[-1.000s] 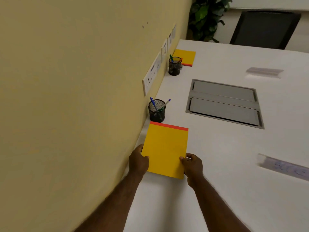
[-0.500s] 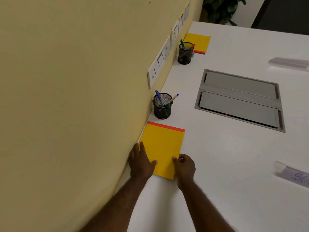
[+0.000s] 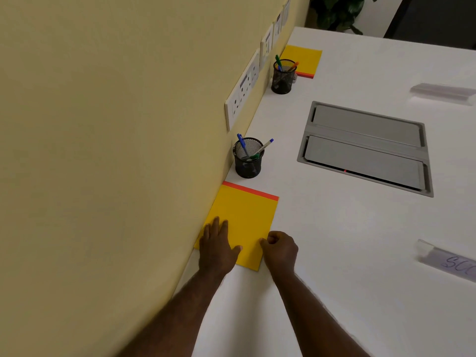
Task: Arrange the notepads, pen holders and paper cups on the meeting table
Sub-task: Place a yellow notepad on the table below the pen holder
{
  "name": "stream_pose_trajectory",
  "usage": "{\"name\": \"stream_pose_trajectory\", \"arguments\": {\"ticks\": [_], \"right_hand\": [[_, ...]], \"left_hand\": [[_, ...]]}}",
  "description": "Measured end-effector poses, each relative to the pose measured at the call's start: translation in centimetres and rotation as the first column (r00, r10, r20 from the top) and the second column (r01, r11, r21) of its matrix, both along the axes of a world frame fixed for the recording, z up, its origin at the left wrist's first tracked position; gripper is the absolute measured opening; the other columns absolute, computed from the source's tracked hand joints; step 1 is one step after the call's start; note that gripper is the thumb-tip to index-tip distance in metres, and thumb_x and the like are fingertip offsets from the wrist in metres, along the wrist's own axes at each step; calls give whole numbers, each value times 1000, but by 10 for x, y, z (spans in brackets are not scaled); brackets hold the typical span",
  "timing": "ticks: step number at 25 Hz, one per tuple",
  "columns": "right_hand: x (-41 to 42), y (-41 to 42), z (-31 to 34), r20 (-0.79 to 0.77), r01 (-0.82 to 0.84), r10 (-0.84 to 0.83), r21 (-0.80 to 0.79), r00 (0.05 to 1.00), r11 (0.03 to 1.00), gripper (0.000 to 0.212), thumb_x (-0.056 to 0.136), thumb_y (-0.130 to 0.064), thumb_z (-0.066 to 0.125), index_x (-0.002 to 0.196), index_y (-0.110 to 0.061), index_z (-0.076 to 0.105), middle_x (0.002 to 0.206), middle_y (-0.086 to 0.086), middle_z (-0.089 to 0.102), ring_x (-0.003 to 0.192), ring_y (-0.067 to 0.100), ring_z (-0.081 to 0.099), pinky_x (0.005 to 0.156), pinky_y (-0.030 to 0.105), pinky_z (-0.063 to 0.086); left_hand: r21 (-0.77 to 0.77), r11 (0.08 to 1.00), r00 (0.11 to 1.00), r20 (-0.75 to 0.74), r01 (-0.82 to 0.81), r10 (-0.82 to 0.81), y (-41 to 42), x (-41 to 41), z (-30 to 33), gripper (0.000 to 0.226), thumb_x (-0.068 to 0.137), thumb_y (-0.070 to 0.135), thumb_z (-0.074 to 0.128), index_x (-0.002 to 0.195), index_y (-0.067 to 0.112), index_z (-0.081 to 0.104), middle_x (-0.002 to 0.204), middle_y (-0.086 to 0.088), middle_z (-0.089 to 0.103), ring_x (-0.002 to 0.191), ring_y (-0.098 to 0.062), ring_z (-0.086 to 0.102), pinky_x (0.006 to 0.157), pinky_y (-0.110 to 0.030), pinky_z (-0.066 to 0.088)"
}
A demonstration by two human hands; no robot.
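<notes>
A yellow notepad (image 3: 247, 220) with an orange top strip lies flat on the white table (image 3: 334, 253), against the wall. My left hand (image 3: 217, 249) presses flat on its near left corner, fingers straight. My right hand (image 3: 280, 251) has its fingers curled at the pad's near right edge, the thumb touching the edge. Just beyond the pad stands a black mesh pen holder (image 3: 248, 161) with several pens. Farther along the wall stands a second pen holder (image 3: 282, 78) beside a second yellow notepad (image 3: 306, 59). No paper cups are in view.
A grey cable hatch (image 3: 365, 148) is set into the table's middle. Two clear name-card stands lie at the right, one near (image 3: 448, 261), one far (image 3: 441, 92). White sockets (image 3: 243, 90) line the yellow wall. A plant (image 3: 334, 14) and a dark chair (image 3: 435, 19) stand beyond the table.
The notepad has slid left against the wall and now lies flat. My left hand moved from gripping its edge to pressing on top; my right hand stays at the right edge.
</notes>
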State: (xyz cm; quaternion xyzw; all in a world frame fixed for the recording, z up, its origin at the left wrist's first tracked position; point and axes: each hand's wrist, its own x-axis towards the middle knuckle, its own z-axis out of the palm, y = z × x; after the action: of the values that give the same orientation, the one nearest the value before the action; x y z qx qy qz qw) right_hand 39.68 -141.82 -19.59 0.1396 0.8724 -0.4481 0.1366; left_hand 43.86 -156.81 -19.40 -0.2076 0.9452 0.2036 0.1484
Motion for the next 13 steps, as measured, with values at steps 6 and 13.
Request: {"name": "stream_pose_trajectory", "arguments": {"ticks": [6, 13], "right_hand": [[25, 12, 16, -125, -96, 91, -34, 988, 995, 39, 85, -12, 70, 123, -7, 61, 113, 10, 66, 95, 22, 64, 82, 29, 49], [74, 33, 47, -334, -164, 148, -19, 931, 986, 32, 84, -6, 69, 115, -11, 65, 105, 6, 68, 80, 14, 65, 67, 13, 44]], "left_hand": [[144, 990, 985, -169, -7, 32, 13, 28, 26, 78, 90, 43, 63, 153, 20, 23, 164, -1, 12, 150, -25, 9, 118, -41, 25], [308, 938, 881, -473, 161, 4, 47, 114, 71, 62, 88, 28, 66, 144, 27, 38, 157, 6, 27, 142, -15, 30, 108, -35, 42]]}}
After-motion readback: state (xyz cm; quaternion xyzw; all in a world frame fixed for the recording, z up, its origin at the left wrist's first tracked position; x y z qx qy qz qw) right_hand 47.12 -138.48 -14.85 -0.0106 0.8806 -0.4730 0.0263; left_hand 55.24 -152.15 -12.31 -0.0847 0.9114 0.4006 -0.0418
